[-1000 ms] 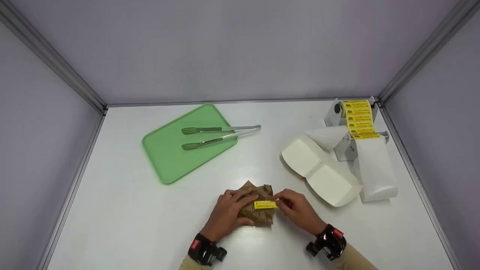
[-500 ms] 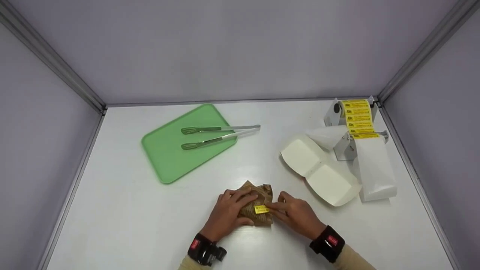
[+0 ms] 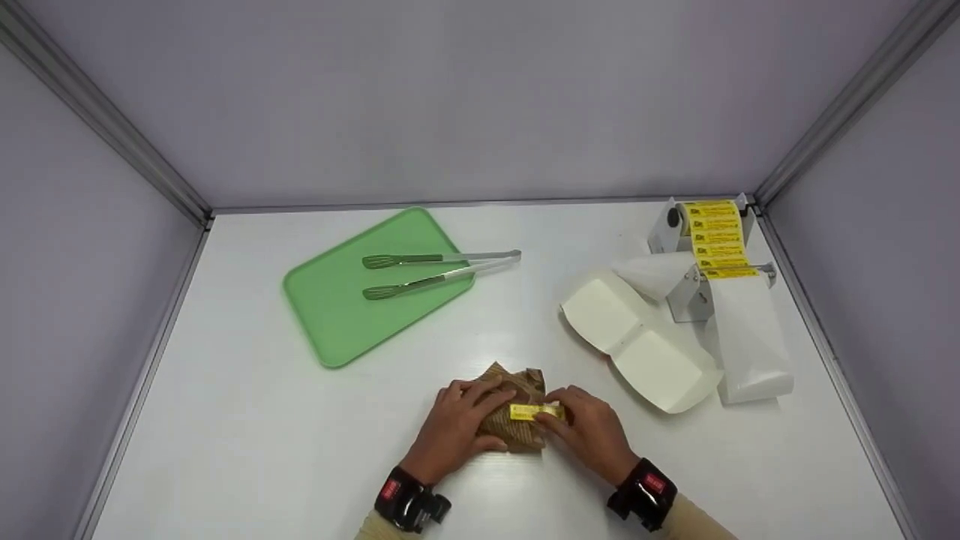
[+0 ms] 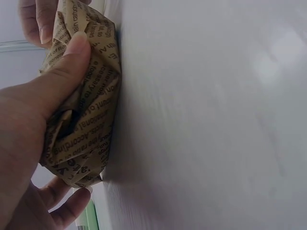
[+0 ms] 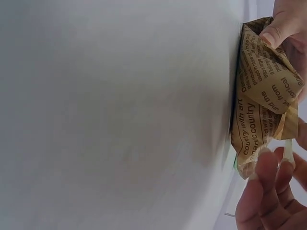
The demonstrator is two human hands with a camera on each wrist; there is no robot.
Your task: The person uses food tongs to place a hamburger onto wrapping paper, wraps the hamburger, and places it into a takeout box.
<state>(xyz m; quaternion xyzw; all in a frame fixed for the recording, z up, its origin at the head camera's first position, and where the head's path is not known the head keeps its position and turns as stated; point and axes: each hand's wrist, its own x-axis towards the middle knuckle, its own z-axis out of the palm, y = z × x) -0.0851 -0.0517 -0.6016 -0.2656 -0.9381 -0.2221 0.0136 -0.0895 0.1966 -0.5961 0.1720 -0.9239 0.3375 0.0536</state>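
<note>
Turned since earlier, the right hand point(image 3: 595, 433) pinches the narrow yellow paper label point(image 3: 525, 412), while the left hand point(image 3: 452, 433) grips the brown printed-paper parcel point(image 3: 519, 432), probably for steadiness.

Head looks forward-down from above; wrist views close, sharing parcel point(image 4: 98, 103)

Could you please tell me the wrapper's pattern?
The wrapper has dark printed text on brown, clearest in the right wrist view.
</note>
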